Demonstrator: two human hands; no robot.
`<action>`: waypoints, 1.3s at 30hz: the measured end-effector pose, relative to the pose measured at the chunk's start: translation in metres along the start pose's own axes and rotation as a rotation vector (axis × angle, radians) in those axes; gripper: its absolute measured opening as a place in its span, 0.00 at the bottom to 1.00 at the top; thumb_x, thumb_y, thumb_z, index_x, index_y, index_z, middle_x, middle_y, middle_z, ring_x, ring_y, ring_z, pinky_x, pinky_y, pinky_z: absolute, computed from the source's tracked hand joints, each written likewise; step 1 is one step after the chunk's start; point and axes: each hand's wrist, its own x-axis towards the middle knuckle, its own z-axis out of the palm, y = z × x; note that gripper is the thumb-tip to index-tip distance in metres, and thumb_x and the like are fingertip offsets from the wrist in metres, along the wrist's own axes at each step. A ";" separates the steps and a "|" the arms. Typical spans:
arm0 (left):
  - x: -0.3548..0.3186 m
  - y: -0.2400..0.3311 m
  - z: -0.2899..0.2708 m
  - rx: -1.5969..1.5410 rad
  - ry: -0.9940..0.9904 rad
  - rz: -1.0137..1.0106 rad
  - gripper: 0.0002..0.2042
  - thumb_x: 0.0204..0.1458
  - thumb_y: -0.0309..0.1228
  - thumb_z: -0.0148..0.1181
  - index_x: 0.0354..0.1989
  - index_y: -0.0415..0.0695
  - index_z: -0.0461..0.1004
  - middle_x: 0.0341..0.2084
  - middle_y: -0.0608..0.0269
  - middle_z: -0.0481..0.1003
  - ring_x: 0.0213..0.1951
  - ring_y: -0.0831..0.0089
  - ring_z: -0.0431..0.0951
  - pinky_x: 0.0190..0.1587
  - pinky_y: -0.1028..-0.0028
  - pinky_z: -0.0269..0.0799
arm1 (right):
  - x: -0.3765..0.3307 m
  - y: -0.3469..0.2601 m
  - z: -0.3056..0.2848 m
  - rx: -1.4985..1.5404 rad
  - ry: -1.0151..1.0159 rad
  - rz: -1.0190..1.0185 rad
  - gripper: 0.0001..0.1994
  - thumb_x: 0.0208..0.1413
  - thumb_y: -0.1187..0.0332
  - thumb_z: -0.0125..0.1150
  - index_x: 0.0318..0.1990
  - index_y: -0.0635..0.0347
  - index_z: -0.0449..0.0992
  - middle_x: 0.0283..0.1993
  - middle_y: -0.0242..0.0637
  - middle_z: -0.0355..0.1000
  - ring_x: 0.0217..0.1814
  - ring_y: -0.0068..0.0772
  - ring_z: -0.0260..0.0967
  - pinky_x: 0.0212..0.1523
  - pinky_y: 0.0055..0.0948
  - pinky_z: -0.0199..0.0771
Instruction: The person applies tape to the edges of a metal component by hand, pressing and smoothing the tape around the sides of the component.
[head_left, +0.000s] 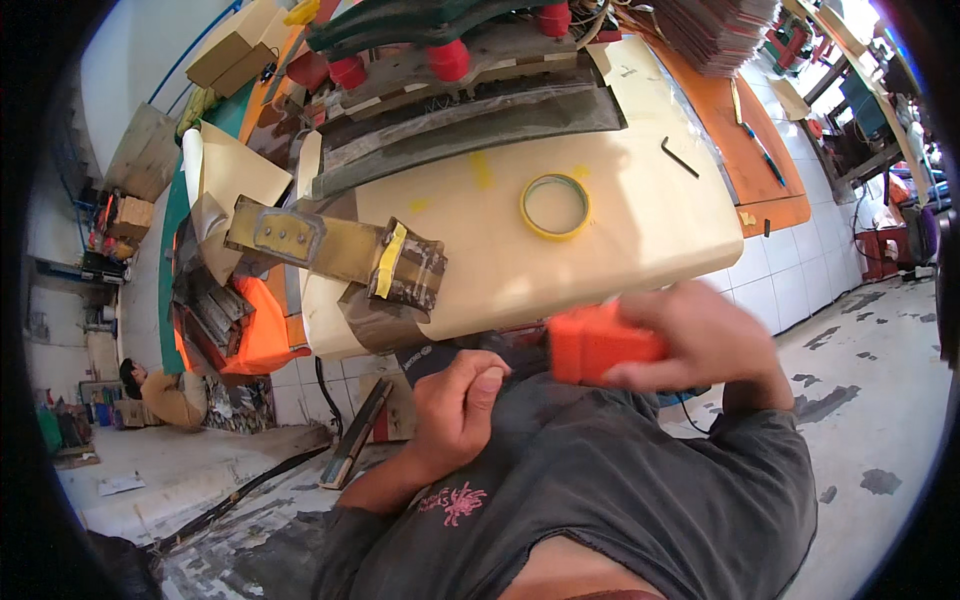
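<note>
My right hand (690,335), blurred by motion, is wrapped round an orange-red block-shaped thing (590,345) in front of my body. My left hand (460,405) is closed, its thumb pressed against the curled fingers; whatever may be in them is hidden. Beyond both hands stands a table with a cream sheet (660,250) over it. A yellow tape roll (555,208) lies flat on the sheet. Towards its left edge rests a worn brownish metal piece (340,250) with a strip of yellow tape (390,260) across it. A black hex key (680,158) lies farther right.
A green machine (430,30) with red caps and long dark metal bars (470,135) takes up the table's far side. Orange plastic (262,325) bulges at the left edge. A blue pen (765,155) lies on the orange board. Another person (170,395) is low at far left.
</note>
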 end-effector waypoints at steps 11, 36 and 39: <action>0.013 0.000 -0.003 -0.543 -0.042 -0.280 0.24 0.71 0.34 0.51 0.70 0.34 0.62 0.19 0.77 0.61 0.23 0.88 0.55 0.27 0.82 0.49 | 0.028 0.114 0.000 -0.624 0.694 0.419 0.18 0.61 0.55 0.66 0.42 0.62 0.69 0.33 0.51 0.74 0.40 0.55 0.73 0.51 0.49 0.68; 0.008 -0.001 0.003 -0.052 0.119 -0.185 0.08 0.63 0.29 0.63 0.45 0.39 0.79 0.14 0.68 0.67 0.17 0.83 0.64 0.22 0.77 0.61 | 0.082 -0.018 0.055 0.491 0.439 -0.340 0.06 0.55 0.76 0.70 0.38 0.62 0.78 0.35 0.37 0.75 0.38 0.34 0.75 0.37 0.31 0.72; 0.007 0.009 -0.003 -0.143 0.100 -0.267 0.08 0.63 0.29 0.62 0.46 0.38 0.78 0.14 0.71 0.66 0.18 0.87 0.62 0.23 0.79 0.57 | 0.087 -0.021 0.059 0.415 0.531 -0.424 0.06 0.54 0.77 0.69 0.37 0.62 0.78 0.35 0.37 0.74 0.38 0.37 0.74 0.37 0.34 0.73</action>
